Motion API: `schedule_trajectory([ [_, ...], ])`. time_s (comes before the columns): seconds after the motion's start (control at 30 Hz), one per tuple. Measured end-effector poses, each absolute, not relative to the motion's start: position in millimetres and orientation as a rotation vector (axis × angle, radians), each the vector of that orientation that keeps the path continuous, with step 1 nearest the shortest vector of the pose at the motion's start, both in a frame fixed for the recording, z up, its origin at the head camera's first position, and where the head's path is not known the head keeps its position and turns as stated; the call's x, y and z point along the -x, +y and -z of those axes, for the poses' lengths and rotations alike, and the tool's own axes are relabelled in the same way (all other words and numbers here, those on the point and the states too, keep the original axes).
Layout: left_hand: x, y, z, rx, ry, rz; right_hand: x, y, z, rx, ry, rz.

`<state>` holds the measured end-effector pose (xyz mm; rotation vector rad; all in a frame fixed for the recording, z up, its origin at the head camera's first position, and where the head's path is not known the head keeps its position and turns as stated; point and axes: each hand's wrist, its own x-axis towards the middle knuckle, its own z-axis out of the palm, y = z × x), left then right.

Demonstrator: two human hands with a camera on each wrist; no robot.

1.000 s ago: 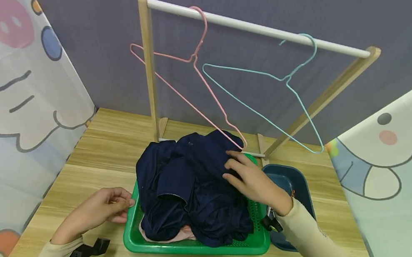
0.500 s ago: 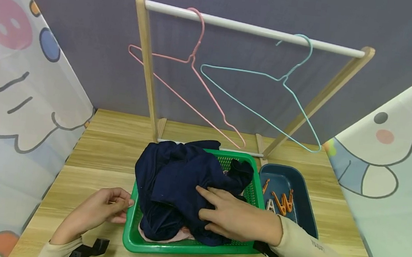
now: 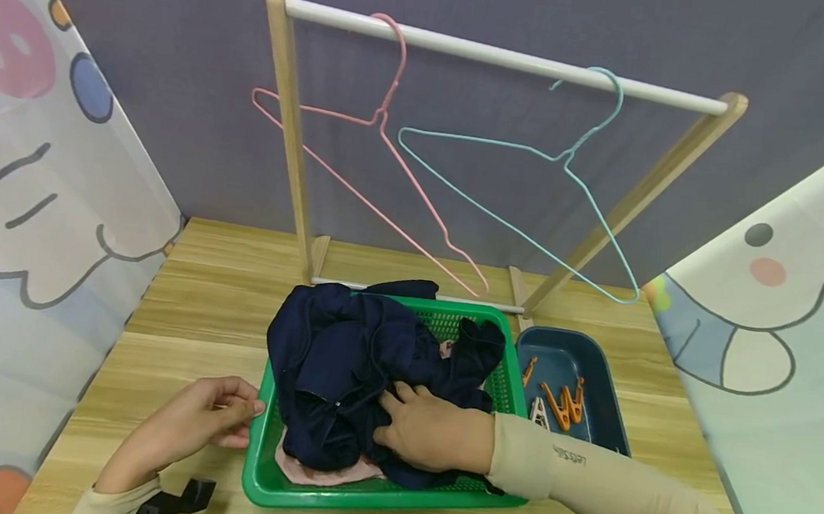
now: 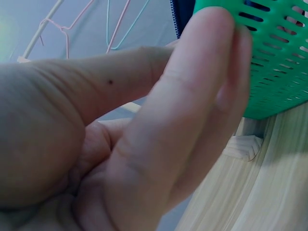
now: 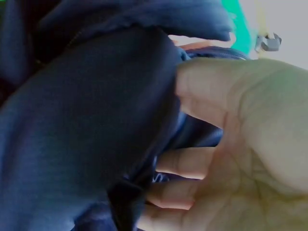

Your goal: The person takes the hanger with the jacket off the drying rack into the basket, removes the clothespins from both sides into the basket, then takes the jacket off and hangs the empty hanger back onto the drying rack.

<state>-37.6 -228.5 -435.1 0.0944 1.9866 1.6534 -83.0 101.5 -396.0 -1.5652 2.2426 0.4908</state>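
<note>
A crumpled navy jacket [image 3: 341, 358] with a zip lies heaped in a green plastic basket [image 3: 386, 503]. My right hand [image 3: 431, 431] reaches into the heap. In the right wrist view, its thumb lies on the navy fabric [image 5: 96, 110] and the other fingers go in behind a fold, gripping it; the fingertips are hidden. At the basket's left rim, my left hand [image 3: 210, 416] pinches the edge. The left wrist view shows its bent fingers [image 4: 159, 110] against the perforated wall. Beneath the jacket, pale pink cloth [image 3: 329, 473] shows.
Behind the basket stands a wood-and-white clothes rack [image 3: 509, 54] bearing a pink hanger [image 3: 418, 195] and a light blue hanger [image 3: 599, 201]. A dark blue tray [image 3: 605, 386] with orange clothespins [image 3: 566, 403] and a white one sits to the basket's right. Patterned panels flank the wooden table [image 3: 204, 302].
My right hand has moved from the jacket's far right part toward the near middle and into the folds. The jacket's raised far part has dropped, baring the basket's back. The left hand stays put.
</note>
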Motion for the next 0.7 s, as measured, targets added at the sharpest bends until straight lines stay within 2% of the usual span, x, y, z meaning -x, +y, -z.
schedule_trajectory([
  [0.17,37,-230,437,-0.104,1.992,-1.649,86,114,375,1.619,2.233,-0.336],
  [0.37,37,-230,437,-0.096,1.988,-1.653,92,120,328,1.819,2.349,-0.169],
  [0.53,38,-229,436,-0.099,1.990,-1.658,124,100,307,1.926,2.547,-0.069],
  [0.7,38,-229,436,-0.090,1.997,-1.655,167,56,308,1.778,2.587,-0.137],
])
